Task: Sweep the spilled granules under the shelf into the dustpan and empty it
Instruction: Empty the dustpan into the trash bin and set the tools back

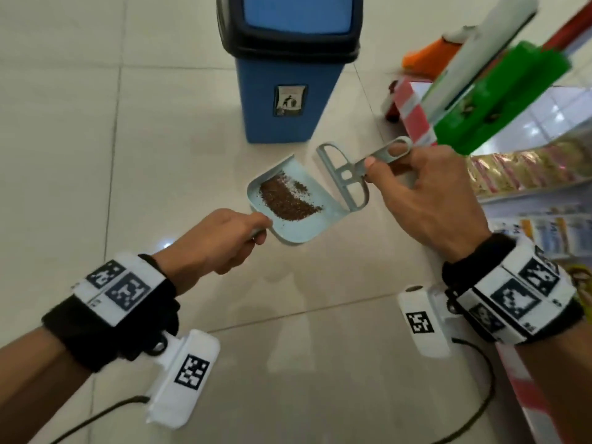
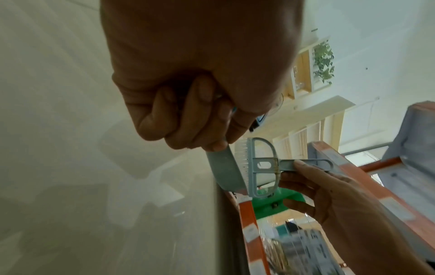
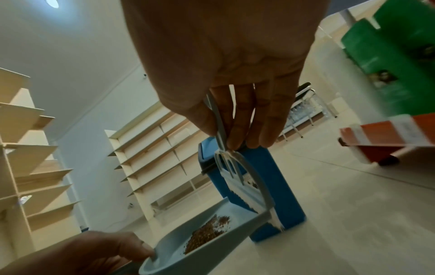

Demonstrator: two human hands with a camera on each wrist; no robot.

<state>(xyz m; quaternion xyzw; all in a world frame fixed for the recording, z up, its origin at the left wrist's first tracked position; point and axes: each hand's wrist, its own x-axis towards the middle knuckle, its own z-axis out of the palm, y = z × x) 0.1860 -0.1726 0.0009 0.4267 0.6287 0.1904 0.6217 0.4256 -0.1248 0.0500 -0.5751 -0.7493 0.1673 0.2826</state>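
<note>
A pale blue dustpan (image 1: 290,224) hangs above the floor, with a curved heap of brown granules (image 1: 285,200) lying in it. My left hand (image 1: 221,240) grips its handle. My right hand (image 1: 419,193) pinches the handle of a small grey-blue brush (image 1: 347,174), whose head stands at the pan's open right edge. In the right wrist view the brush (image 3: 237,167) meets the dustpan (image 3: 207,240) and the granules (image 3: 207,232) show clearly. In the left wrist view my fingers (image 2: 195,119) curl round the pan handle, and the brush (image 2: 261,167) stands beside the pan (image 2: 226,171).
A blue bin (image 1: 282,84) with a black swing lid stands on the tiled floor just beyond the dustpan. The store shelf (image 1: 528,193) with red-and-white edging and packaged goods runs along the right. A green hanging sign (image 1: 499,94) juts out above my right hand.
</note>
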